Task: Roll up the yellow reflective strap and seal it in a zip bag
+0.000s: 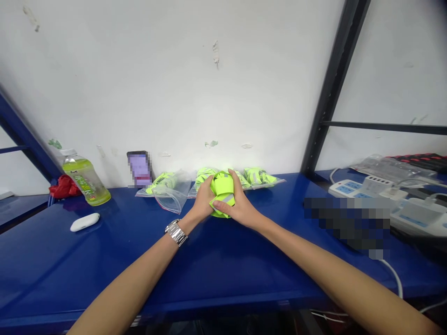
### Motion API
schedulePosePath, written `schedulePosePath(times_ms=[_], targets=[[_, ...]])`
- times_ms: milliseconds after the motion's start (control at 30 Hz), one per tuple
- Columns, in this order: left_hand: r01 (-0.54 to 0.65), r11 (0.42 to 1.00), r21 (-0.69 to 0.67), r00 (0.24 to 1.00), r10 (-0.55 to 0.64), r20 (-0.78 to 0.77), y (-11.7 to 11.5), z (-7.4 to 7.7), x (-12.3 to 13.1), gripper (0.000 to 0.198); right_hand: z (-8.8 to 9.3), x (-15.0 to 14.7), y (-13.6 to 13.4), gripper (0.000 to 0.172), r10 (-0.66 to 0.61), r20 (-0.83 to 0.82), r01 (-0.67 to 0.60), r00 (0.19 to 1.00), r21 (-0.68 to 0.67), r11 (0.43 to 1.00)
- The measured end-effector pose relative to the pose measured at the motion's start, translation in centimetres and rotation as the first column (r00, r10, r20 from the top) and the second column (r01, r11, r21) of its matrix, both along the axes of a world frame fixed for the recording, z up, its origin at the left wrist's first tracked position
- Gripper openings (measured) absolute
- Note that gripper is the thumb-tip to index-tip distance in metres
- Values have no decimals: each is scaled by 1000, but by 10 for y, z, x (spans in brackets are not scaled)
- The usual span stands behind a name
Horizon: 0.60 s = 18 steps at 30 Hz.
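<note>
Between both hands is a rolled-up bundle of neon-yellow reflective fabric (223,185) with grey strips, held just above the blue table. My left hand (204,199), with a metal watch on the wrist, wraps its left side. On the right side my right hand (241,204) grips it, the thumb lying across the front. Behind the hands, against the wall, similar neon bundles lie in clear zip bags, one bagged bundle (257,177) to the right. Left of my left hand a clear zip bag (171,197) lies beside or over another neon bundle (162,181).
A drink bottle (85,179) leans at the left, near red cloth (65,187) and a white earphone case (84,222). A phone (140,168) stands against the wall. Power strips (349,188) with cables and a pixelated dark object (352,223) occupy the right side.
</note>
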<state>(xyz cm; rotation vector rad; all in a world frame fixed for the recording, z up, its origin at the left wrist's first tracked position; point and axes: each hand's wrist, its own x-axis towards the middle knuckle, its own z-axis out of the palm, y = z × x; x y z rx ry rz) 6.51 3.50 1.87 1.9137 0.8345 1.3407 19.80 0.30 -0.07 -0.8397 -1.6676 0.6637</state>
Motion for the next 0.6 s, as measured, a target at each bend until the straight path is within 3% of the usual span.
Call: schedulePosePath(times_ms=[133,233,333,600], targets=[[258,927,-273,942,-179,282,-7,0,4,48,-5,1,4,101,-92,144,78,985,101,992],[363,836,-411,896,-194,399,-9,2,4,48,-12,4,12,97,-112,131,90,985,162,983],[411,791,-453,861,-174,477,-10,5,3,39,-18,6,17,96,-124,137,98,983,183,978],[364,838,-405,888,-182,422,-19,3,4,69,-10,2,7,116,-124,266,71,956,200,977]])
